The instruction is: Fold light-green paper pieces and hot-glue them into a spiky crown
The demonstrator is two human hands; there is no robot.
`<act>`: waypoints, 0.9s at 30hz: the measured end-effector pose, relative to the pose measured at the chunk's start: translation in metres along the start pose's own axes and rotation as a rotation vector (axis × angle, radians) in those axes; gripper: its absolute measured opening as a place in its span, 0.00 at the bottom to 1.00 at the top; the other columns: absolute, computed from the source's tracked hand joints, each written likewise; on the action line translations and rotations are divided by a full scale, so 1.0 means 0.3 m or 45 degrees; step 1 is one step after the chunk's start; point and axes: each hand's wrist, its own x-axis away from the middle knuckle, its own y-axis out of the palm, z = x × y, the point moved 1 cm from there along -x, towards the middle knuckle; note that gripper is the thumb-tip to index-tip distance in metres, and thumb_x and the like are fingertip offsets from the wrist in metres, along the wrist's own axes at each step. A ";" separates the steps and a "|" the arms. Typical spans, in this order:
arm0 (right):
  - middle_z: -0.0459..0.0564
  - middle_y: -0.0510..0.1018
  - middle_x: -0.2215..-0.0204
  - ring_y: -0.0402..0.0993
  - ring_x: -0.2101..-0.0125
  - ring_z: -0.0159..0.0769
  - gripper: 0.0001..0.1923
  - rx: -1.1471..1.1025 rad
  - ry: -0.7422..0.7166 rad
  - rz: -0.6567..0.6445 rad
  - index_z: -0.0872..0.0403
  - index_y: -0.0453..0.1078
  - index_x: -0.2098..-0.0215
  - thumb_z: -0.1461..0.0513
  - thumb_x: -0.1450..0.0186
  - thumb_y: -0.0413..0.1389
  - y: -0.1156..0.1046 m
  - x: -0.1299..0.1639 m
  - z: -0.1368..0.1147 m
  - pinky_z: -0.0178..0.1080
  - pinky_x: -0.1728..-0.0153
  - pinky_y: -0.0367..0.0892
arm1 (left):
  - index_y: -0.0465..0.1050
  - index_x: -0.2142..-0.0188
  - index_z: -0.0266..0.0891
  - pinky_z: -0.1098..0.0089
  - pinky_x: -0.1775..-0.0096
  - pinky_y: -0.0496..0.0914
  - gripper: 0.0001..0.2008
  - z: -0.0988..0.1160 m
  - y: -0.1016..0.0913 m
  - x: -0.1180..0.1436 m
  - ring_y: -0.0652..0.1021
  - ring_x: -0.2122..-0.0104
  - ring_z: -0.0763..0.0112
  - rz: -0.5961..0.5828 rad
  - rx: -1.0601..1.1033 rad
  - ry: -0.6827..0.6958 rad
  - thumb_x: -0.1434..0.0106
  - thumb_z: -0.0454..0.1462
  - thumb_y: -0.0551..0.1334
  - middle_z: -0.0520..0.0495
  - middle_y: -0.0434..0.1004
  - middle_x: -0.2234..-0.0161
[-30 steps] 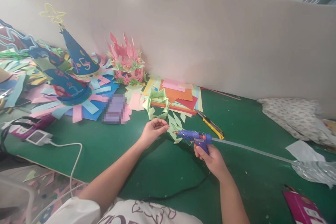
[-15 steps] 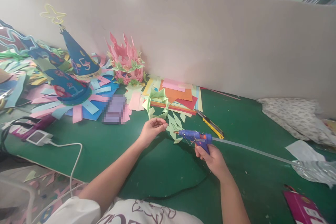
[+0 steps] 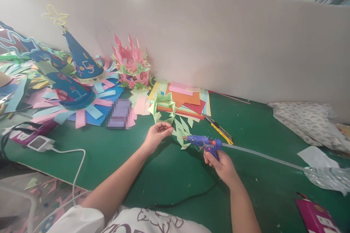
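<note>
My right hand (image 3: 221,166) is wrapped round the handle of a blue hot glue gun (image 3: 203,142), its nozzle pointing left. A long clear glue stick (image 3: 262,156) runs out of the gun's back end. Left of the nozzle, the fingers of my left hand (image 3: 160,134) are pinched together; whatever they hold is too small to make out. Just beyond that hand stands a ring of folded light green paper (image 3: 164,107). Several folded green paper pieces (image 3: 182,131) lie between the ring and the gun.
A yellow utility knife (image 3: 220,130) lies right of the coloured paper sheets (image 3: 183,98). A pink paper crown (image 3: 131,62) and blue party hats (image 3: 83,58) stand at the back left. A phone-like blurred item (image 3: 119,113) and a white charger (image 3: 41,142) with cable are on the left.
My left hand has shifted very slightly left, and the glue gun very slightly right. Everything else looks the same.
</note>
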 end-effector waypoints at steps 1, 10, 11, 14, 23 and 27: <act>0.46 0.70 0.80 0.65 0.80 0.32 0.20 -0.003 0.004 0.001 0.53 0.64 0.75 0.47 0.37 0.48 0.000 -0.001 0.001 0.35 0.76 0.62 | 0.72 0.69 0.36 0.73 0.66 0.68 0.14 0.000 0.000 0.000 0.73 0.72 0.77 0.000 0.000 0.001 0.53 0.39 0.71 0.51 0.74 0.72; 0.46 0.71 0.79 0.66 0.79 0.32 0.19 -0.019 0.015 0.014 0.53 0.66 0.75 0.48 0.37 0.49 -0.005 0.001 0.016 0.35 0.76 0.63 | 0.72 0.69 0.36 0.72 0.65 0.68 0.14 0.001 -0.004 0.001 0.73 0.71 0.76 0.001 0.003 0.005 0.53 0.39 0.71 0.51 0.74 0.72; 0.46 0.71 0.79 0.66 0.79 0.32 0.19 -0.036 0.020 0.022 0.54 0.67 0.73 0.48 0.37 0.49 -0.005 0.001 0.017 0.35 0.76 0.63 | 0.72 0.69 0.36 0.72 0.65 0.68 0.14 0.001 -0.004 0.002 0.74 0.71 0.76 -0.002 0.006 0.006 0.53 0.39 0.71 0.51 0.74 0.72; 0.46 0.71 0.79 0.66 0.79 0.31 0.18 -0.102 0.043 0.048 0.54 0.69 0.68 0.48 0.38 0.51 -0.002 0.001 0.025 0.34 0.77 0.63 | 0.72 0.69 0.36 0.72 0.64 0.69 0.14 0.002 -0.003 0.003 0.74 0.70 0.75 -0.005 0.015 0.010 0.53 0.39 0.71 0.50 0.75 0.71; 0.44 0.73 0.74 0.66 0.79 0.30 0.19 -0.557 0.082 0.588 0.50 0.61 0.59 0.49 0.42 0.57 0.009 -0.032 0.048 0.34 0.78 0.64 | 0.71 0.68 0.37 0.73 0.66 0.68 0.13 0.011 -0.002 0.011 0.73 0.72 0.77 -0.062 0.026 0.030 0.51 0.39 0.70 0.50 0.76 0.70; 0.51 0.76 0.68 0.71 0.70 0.37 0.22 -0.131 0.248 0.792 0.54 0.68 0.60 0.45 0.42 0.55 -0.023 -0.037 0.068 0.37 0.71 0.66 | 0.71 0.67 0.37 0.73 0.66 0.68 0.13 0.012 0.002 0.013 0.72 0.74 0.79 -0.104 0.009 0.023 0.49 0.40 0.69 0.52 0.73 0.72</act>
